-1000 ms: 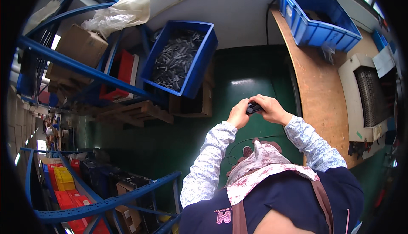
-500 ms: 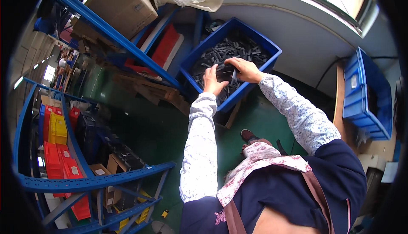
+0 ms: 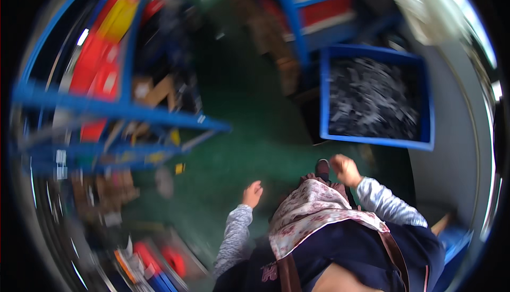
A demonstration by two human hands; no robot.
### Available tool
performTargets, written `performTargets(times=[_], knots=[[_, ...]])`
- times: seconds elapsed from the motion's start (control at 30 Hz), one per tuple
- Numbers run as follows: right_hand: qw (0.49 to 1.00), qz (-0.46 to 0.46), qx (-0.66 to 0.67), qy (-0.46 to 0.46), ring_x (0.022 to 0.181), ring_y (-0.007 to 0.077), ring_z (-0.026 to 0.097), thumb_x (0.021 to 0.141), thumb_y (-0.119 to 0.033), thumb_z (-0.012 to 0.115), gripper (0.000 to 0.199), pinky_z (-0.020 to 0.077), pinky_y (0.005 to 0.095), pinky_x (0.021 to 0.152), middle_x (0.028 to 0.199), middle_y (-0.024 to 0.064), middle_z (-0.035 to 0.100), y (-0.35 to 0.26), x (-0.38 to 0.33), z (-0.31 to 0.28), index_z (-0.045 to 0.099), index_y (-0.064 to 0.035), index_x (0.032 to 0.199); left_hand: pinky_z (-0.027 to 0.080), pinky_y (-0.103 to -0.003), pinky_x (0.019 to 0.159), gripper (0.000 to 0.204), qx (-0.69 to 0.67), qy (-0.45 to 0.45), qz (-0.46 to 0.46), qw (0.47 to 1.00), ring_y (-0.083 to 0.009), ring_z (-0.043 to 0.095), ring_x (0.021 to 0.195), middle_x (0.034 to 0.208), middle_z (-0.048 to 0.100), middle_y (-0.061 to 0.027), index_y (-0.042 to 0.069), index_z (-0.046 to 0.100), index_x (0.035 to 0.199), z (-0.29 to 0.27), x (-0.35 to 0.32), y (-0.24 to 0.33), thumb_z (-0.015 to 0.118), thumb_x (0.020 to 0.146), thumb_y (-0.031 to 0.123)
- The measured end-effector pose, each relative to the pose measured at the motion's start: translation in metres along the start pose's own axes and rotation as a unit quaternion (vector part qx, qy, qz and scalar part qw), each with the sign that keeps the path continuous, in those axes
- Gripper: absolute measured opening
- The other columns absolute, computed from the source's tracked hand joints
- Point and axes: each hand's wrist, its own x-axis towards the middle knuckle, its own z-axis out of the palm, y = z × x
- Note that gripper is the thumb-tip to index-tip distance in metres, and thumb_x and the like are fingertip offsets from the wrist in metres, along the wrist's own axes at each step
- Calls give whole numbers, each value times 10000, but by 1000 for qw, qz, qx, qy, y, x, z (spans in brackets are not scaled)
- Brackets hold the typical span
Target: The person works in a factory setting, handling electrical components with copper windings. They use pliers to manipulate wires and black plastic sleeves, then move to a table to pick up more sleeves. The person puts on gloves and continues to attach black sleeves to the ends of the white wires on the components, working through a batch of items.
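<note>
My left hand hangs over the green floor, left of the apron, its fingers slightly bent and apart, with nothing visible in it. In front of the apron, my right hand is loosely curled like a fist; motion smears it a little, and I see nothing in it. Just beyond the right hand stands a blue plastic bin, touched by neither hand. Inside it lies a heap of small dark grey, strip-like pieces.
A blue metal rack with red bins and a yellow bin stands on the left. Green floor runs between it and the blue bin. Cardboard boxes lie at lower left. A pale wall rises at the right.
Both hands have left the bin and drawn back close to my body. My view has swung left, so the bin now appears farther right. The picture is blurred by motion.
</note>
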Motion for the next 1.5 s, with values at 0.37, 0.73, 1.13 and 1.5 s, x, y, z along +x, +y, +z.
performTargets(times=[0.37, 0.73, 1.13, 1.5], knots=[[842, -230, -100, -478, 753, 318, 607, 772, -201, 562, 199, 477, 415, 661, 833, 129, 633, -85, 21, 150, 600, -109, 944, 483, -327, 739, 301, -390, 426, -484, 657, -192, 605, 869, 940, 636, -77, 72, 558, 1078, 133, -440, -163, 577, 784, 132], [615, -383, -207, -657, 666, 284, 598, 797, -156, 548, 175, 468, 353, 601, 739, 136, 607, -202, 16, 305, 574, -61, 942, 452, -333, 809, 306, -222, 626, -510, 547, -234, 579, 930, 990, 614, -139, 46, 581, 1050, 243, -480, -88, 632, 751, 90], [438, -524, -226, -694, 761, 298, 588, 799, -107, 514, 169, 469, 369, 658, 867, 138, 600, -333, -99, 453, 555, -35, 946, 335, -518, 853, 335, -160, 483, -756, 412, -345, 398, 1018, 1049, 479, -107, 106, 526, 1004, 342, -570, -84, 662, 699, 103], [566, -393, -134, -713, 658, 226, 586, 837, -254, 544, 200, 447, 370, 584, 729, 102, 611, -400, -150, 406, 586, -59, 817, 467, -238, 579, 108, -416, 591, -238, 649, -123, 575, 629, 714, 613, -50, 1, 578, 845, 35, -410, -96, 637, 762, 38]])
